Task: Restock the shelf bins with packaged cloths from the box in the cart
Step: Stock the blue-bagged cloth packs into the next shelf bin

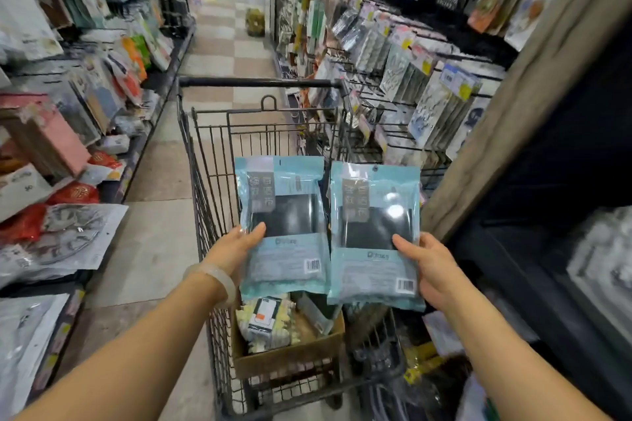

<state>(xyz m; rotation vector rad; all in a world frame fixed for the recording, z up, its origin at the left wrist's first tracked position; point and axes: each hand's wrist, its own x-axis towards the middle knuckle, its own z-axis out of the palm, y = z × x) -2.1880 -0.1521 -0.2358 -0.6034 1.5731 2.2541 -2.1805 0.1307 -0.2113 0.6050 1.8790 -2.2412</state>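
Observation:
I hold two light-blue cloth packs with dark cloth showing through clear windows, side by side above the cart. My left hand grips the left cloth pack by its left edge. My right hand grips the right cloth pack by its right edge. Below them a brown cardboard box sits in the wire shopping cart, with a few other packaged goods inside it. The lower edges of both packs hide part of the box.
The cart stands in a narrow store aisle with a tiled floor. Left shelves hold packaged goods in slanted bins. Right-hand peg racks carry hanging packs. A dark shelf with a wooden-looking post is close on my right.

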